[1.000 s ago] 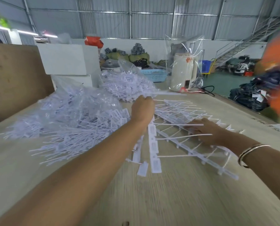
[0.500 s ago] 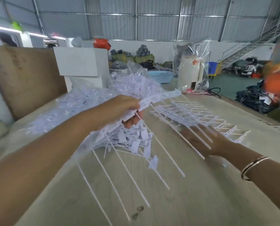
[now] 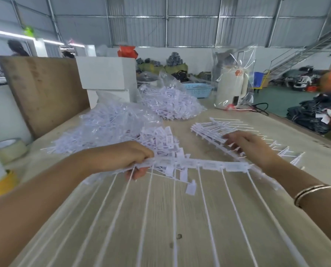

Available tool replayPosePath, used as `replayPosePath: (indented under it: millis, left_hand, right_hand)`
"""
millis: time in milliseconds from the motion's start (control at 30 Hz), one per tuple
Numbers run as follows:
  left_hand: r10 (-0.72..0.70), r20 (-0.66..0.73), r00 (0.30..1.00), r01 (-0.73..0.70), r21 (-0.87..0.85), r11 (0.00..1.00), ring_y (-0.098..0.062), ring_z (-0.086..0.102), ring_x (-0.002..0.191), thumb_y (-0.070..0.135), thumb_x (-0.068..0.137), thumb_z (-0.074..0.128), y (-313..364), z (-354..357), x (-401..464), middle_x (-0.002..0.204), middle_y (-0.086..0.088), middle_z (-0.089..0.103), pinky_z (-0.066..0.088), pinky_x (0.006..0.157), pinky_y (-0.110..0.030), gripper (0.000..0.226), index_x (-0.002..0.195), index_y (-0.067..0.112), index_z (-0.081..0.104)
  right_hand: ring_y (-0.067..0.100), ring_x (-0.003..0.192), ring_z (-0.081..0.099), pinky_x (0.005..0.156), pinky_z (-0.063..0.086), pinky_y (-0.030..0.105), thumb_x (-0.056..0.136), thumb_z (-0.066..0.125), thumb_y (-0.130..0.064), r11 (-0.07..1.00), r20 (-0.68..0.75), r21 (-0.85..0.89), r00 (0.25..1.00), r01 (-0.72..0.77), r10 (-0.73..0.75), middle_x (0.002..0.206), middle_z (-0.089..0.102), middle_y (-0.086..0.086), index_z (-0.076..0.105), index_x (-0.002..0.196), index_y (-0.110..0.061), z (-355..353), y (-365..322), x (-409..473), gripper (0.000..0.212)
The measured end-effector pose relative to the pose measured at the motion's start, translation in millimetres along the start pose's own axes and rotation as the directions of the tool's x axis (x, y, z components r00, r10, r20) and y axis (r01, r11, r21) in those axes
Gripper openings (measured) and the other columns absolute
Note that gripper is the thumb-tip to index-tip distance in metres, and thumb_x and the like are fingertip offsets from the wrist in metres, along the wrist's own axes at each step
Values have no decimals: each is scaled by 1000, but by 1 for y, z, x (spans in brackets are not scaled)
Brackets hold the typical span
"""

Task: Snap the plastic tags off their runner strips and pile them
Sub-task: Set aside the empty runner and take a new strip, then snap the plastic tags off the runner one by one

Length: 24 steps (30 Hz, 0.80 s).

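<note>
While gripped, one strip (image 3: 197,163), two hands.

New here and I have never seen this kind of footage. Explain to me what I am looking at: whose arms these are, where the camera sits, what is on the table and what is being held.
There is no machine. A person wears one wide-angle camera on the head, so you look forward and down along their own arms. The left hand grips a white runner strip with tags on it, held level above the wooden table; its long thin stems run toward the camera. The right hand, with bangles on the wrist, rests on a stack of more strips lying on the table. Behind the left hand is a loose pile of tags, and further back clear bags of tags. Tape rolls sit at the left edge and a white appliance wrapped in plastic stands at the far end.
</note>
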<state>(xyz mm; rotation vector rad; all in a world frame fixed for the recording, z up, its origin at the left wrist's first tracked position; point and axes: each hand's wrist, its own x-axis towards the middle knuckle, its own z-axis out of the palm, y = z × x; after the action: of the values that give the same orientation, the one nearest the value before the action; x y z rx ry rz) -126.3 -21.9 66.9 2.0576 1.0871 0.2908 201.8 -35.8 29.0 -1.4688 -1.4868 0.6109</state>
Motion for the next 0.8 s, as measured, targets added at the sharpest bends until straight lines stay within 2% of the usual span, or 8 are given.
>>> replayPosePath:
  millis: [100, 200, 300, 433, 567, 633, 700, 800]
  left_hand:
    - [-7, 6, 1000, 6, 73, 997, -15, 49, 47, 33, 66, 40, 2, 11, -8, 50, 1, 52, 41, 57, -28, 22, 59, 16, 52]
    - [40, 22, 999, -44, 226, 973, -18, 51, 54, 27, 71, 34, -5, 13, -18, 56, 3, 55, 41, 61, -26, 24, 58, 15, 50]
    - [5, 6, 1000, -7, 256, 967, -19, 54, 56, 24, 77, 34, -15, 11, -27, 58, 0, 60, 42, 60, -26, 25, 65, 11, 51]
    - [-49, -28, 998, 56, 383, 922, -12, 57, 62, 12, 91, 37, -16, 9, -27, 72, -5, 63, 41, 63, -26, 29, 69, 21, 52]
    - [48, -126, 991, 34, 580, 814, -6, 50, 75, 31, 97, 37, 5, 25, -20, 80, 12, 54, 42, 71, -28, 17, 94, 31, 54]
    - [127, -124, 984, -33, 576, 817, -7, 52, 80, 42, 97, 34, 16, 43, -11, 87, 14, 55, 44, 75, -30, 20, 102, 33, 52]
    - [154, -119, 981, -52, 603, 796, -9, 51, 76, 50, 96, 31, 19, 59, 2, 81, 12, 52, 42, 69, -31, 27, 97, 31, 50]
    - [170, -170, 971, -44, 569, 821, -13, 52, 70, 48, 97, 32, 12, 66, 21, 73, 8, 52, 41, 65, -29, 33, 92, 25, 54]
  right_hand:
    - [22, 75, 58, 67, 47, 26, 87, 37, -54, 994, 431, 110, 902, -26, -24, 83, 70, 7, 71, 93, -9, 26, -19, -20, 57]
    - [19, 69, 58, 67, 45, 29, 87, 49, -56, 999, 682, -35, 732, 4, 20, 78, 68, 8, 74, 83, -14, 44, -25, -26, 49]
    - [12, 68, 56, 69, 44, 26, 80, 56, -43, 984, 719, -152, 693, 92, 46, 75, 65, 3, 73, 82, -14, 46, -22, -27, 33]
    - [6, 68, 53, 68, 41, 17, 83, 60, -37, 994, 756, -85, 655, 65, 22, 71, 60, -9, 70, 77, -27, 48, -23, -30, 16]
    - [12, 57, 58, 59, 47, 19, 97, 50, -22, 1000, 767, 4, 642, -3, -1, 74, 68, 1, 63, 82, -16, 61, -32, -31, 21]
    - [11, 54, 53, 54, 43, 22, 98, 48, -24, 999, 742, -23, 670, 37, -8, 70, 64, 3, 58, 82, -14, 69, -36, -30, 21]
    - [12, 57, 49, 54, 39, 22, 97, 50, -26, 999, 679, -15, 734, 49, -26, 67, 56, 2, 59, 81, -18, 76, -37, -30, 20]
    - [17, 62, 45, 59, 36, 27, 94, 54, -31, 993, 557, 113, 829, -12, -54, 67, 51, 4, 58, 84, -14, 81, -29, -31, 20]
